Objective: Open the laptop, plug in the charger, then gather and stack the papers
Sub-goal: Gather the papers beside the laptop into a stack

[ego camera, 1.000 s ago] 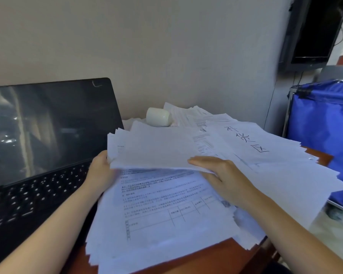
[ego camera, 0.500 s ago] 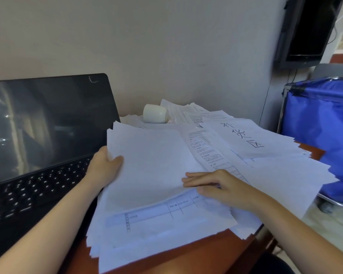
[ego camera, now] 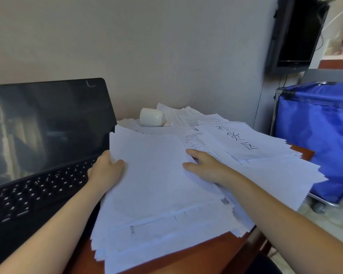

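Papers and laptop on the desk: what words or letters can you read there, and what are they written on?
"补?区": three big handwritten characters on the top right sheet; the middle one is unclear, maybe 货.
Small print on the other papers: too blurred to read.
Letters on the laptop keys: too blurred to read.

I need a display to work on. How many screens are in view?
2: the open laptop screen, dark, at left; a dark monitor mounted at upper right. None seems hidden.
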`<state>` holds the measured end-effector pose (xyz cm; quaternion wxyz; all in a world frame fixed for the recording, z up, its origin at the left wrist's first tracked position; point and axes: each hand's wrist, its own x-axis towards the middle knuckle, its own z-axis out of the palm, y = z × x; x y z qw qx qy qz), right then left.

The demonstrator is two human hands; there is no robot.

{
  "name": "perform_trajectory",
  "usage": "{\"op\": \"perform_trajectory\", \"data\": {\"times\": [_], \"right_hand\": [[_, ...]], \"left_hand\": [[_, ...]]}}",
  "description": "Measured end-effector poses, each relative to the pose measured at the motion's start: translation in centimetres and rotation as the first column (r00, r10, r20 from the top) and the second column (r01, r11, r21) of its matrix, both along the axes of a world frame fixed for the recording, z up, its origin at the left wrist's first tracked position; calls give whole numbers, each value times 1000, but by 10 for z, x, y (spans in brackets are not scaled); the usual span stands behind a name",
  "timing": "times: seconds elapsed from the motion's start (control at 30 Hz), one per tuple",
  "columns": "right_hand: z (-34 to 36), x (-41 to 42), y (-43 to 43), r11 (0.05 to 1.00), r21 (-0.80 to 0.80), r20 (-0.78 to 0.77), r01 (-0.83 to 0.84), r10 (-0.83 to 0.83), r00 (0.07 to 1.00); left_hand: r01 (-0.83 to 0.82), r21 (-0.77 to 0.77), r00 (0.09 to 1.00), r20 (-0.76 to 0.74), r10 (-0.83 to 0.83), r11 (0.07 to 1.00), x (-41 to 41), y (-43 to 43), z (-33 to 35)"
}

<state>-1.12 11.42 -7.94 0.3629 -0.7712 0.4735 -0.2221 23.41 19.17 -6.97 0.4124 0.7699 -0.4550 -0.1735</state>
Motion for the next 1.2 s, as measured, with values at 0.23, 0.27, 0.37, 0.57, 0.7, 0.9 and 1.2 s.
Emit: {"op": "perform_trajectory", "data": {"times": [0.23, 0.27, 0.37, 0.57, 0.7, 0.9, 1.2], "right_hand": [[-17, 7, 1, 986, -164, -140, 7, -30, 990], [-19, 6, 0, 988, -153, -119, 19, -38, 992], [-18, 7, 0, 986, -153, -26, 64, -69, 997], [31, -1, -7, 920, 392, 580, -24, -227, 782], [80, -15, -4, 985, 175, 724, 0, -129, 678], [116, -24, 15, 947, -167, 786, 274, -40, 617], [123, -56, 27, 982, -191, 819, -9, 164, 550]], "left_hand": [[131, -185, 989, -44, -142, 974, -4, -6, -4], [146, -200, 989, -4, -150, 969, -5, -7, -5], [158, -284, 987, 12, -162, 946, -9, -6, -3], [117, -563, 979, -70, -189, 818, -25, 16, 37], [120, -697, 969, -72, -236, 707, -42, 30, 77], [186, -802, 920, -60, -386, 567, -65, 28, 108], [245, -742, 923, -17, -384, 624, -74, 27, 125]]}}
